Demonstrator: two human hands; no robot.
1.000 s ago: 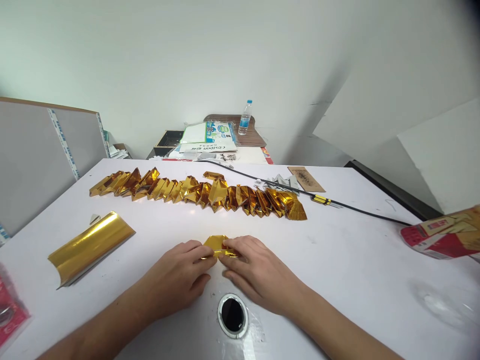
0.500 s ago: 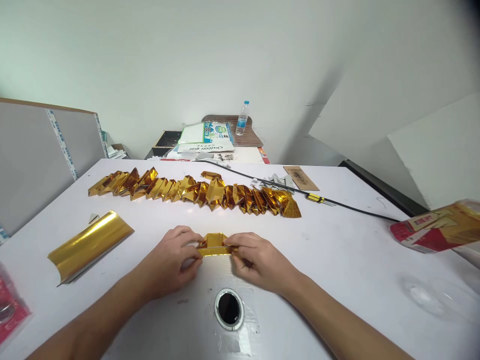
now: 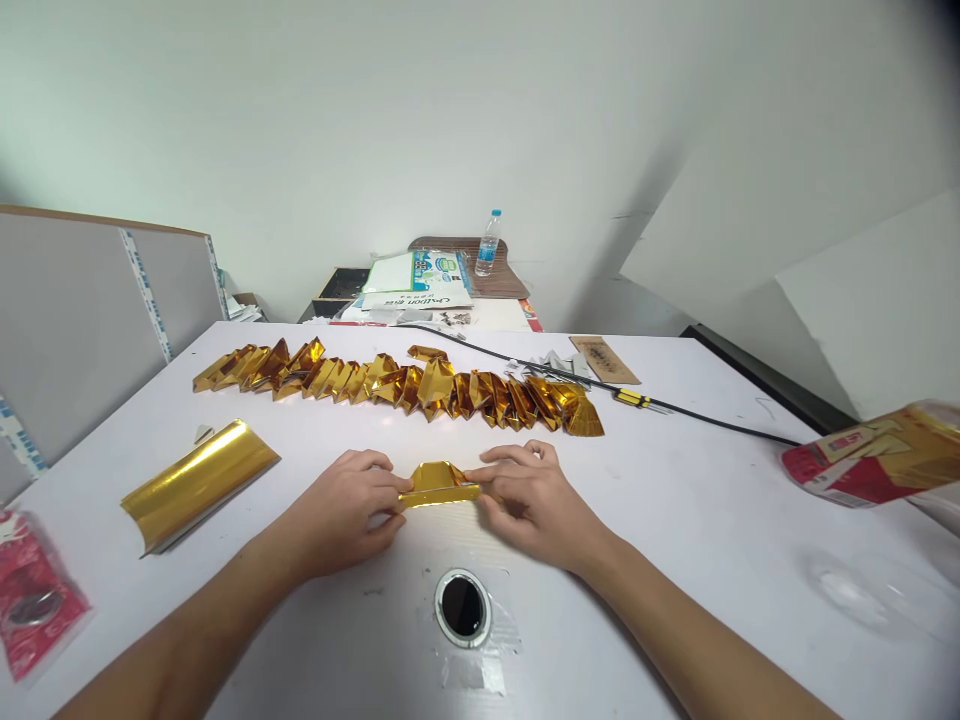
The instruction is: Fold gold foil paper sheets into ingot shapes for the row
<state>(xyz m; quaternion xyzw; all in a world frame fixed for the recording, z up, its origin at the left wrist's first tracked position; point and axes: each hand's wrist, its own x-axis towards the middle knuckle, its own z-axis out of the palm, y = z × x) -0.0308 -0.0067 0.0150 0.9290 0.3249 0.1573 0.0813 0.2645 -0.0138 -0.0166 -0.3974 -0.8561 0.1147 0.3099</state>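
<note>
The foil (image 3: 439, 495) lies on the table (image 3: 675, 560) right in front of the person, between the two hands. Its long axis runs left to right, across the person's view, with the right end slightly farther off than the left. A narrow band forms its near edge; behind that a flap (image 3: 433, 474) points away from the person, narrowing towards its far edge.

The left hand (image 3: 354, 512) pinches the left end of the band between thumb and fingers. The right hand (image 3: 536, 505) has the right end between thumb and forefinger, its other fingers loosely bent above the table.

Beyond the foil, well apart from it, a row of gold folds (image 3: 435, 388) stretches sideways, roughly parallel to the band. To the left lies a stack of gold sheets (image 3: 201, 482), its long axis slanting from near left to far right. A dark disc (image 3: 463, 607) sits on the near side of the foil, between the forearms. A black cord (image 3: 720, 419) passes behind the row towards a red bag (image 3: 870, 460) at the right.
</note>
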